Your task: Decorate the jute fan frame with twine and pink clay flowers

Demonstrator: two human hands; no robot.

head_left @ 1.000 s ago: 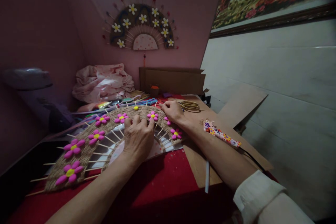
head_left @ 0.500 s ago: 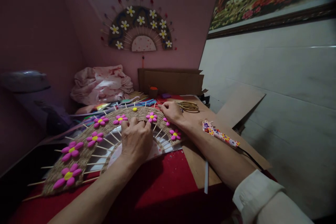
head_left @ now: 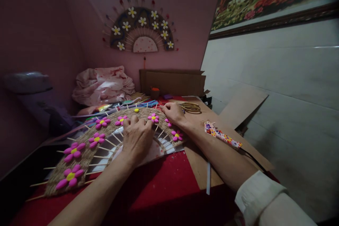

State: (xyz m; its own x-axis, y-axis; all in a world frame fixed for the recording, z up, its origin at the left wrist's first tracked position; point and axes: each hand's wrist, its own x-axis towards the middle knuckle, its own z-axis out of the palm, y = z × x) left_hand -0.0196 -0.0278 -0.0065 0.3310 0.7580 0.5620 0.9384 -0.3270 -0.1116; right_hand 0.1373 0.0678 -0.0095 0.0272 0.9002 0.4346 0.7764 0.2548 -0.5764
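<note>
A half-round fan (head_left: 60, 169) of coiled twine over thin wooden sticks lies on a red cloth, decorated with pink flowers that have yellow centres. My left hand (head_left: 138, 137) is closed over the inner edge of its twine band, gripping it near the middle. At the band's upper right edge, my right hand (head_left: 173, 112) is closed in a pinch by a stick end. What sits between those fingertips is too small to make out. A lone yellow dot (head_left: 136, 110) sits on the band left of my right hand. My right forearm crosses above brown cardboard (head_left: 197, 169).
A flower-patterned glue gun (head_left: 224, 137) lies right of my forearm, near a clear glue stick (head_left: 208, 178). Behind are coiled cord (head_left: 192, 107), a cardboard box (head_left: 172, 82) and pink cloth (head_left: 103, 84). A similar fan (head_left: 142, 30) with white flowers hangs on the wall.
The fan's left side has shifted slightly to the right and up in the view. Both hands keep nearly the same place and hold.
</note>
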